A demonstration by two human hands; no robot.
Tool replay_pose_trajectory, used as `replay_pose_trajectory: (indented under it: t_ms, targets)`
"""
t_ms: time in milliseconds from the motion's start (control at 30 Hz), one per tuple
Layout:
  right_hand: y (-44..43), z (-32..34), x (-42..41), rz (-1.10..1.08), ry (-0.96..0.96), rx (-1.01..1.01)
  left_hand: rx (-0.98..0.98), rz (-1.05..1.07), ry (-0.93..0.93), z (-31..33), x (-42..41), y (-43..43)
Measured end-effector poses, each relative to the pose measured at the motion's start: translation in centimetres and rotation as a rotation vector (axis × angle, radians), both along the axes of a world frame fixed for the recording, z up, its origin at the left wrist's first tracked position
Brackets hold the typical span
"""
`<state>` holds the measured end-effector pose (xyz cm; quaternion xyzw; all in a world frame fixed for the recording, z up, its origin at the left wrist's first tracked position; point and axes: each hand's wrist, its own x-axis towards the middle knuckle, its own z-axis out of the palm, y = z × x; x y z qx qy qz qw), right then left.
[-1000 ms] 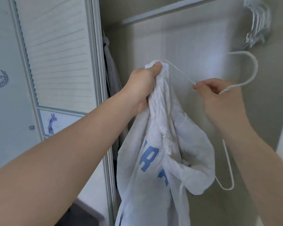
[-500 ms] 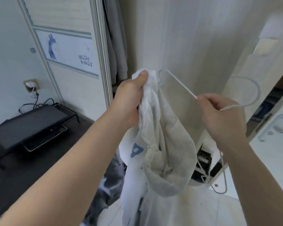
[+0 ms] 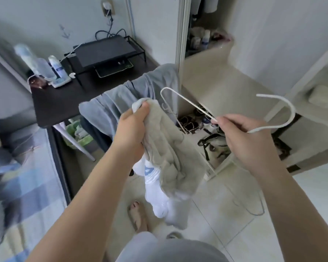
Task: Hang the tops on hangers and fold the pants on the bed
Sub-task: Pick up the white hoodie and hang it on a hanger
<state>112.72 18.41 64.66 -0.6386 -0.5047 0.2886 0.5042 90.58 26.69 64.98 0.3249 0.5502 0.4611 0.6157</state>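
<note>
Top (image 3: 170,159) at centre, bunched, hanging toward 6. Left hand (image 3: 131,133) fisted round its upper edge. Hanger (image 3: 189,101) at 2, right hand (image 3: 248,142) pinching its neck. Both grips same as 0.5 s ago. View has tipped down: desk (image 3: 51,103) and grey pants (image 3: 121,99) now at 11.

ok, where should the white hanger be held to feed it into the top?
At the neck, where the hook meets the shoulder wires, coming from below, as the right hand pinches the hanger now. That probably works best: the hook sticks out to the right, and the free shoulder end points toward the top gripped by the left hand.
</note>
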Motion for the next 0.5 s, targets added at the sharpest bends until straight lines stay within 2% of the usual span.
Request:
replay_pose_trajectory:
  t_ms: [133, 233, 400, 500]
  targets:
    - [-1.2, -0.2, -3.0, 0.202, 0.022, -0.030, 0.047, 0.161, 0.092, -0.4, -5.2, -2.3]
    - [-2.1, 0.0, -5.1, 0.332, 0.071, -0.049, 0.131, 0.224, 0.227, -0.4, -8.5, -3.8]
    - [-3.8, 0.5, -7.0, 0.451, 0.086, -0.078, 0.216, 0.241, 0.489, 0.0, -12.7, -5.3]
    - [-4.6, 0.1, -8.1, 0.522, 0.081, -0.105, 0.244, 0.168, 0.617, 0.0, -14.2, -6.2]
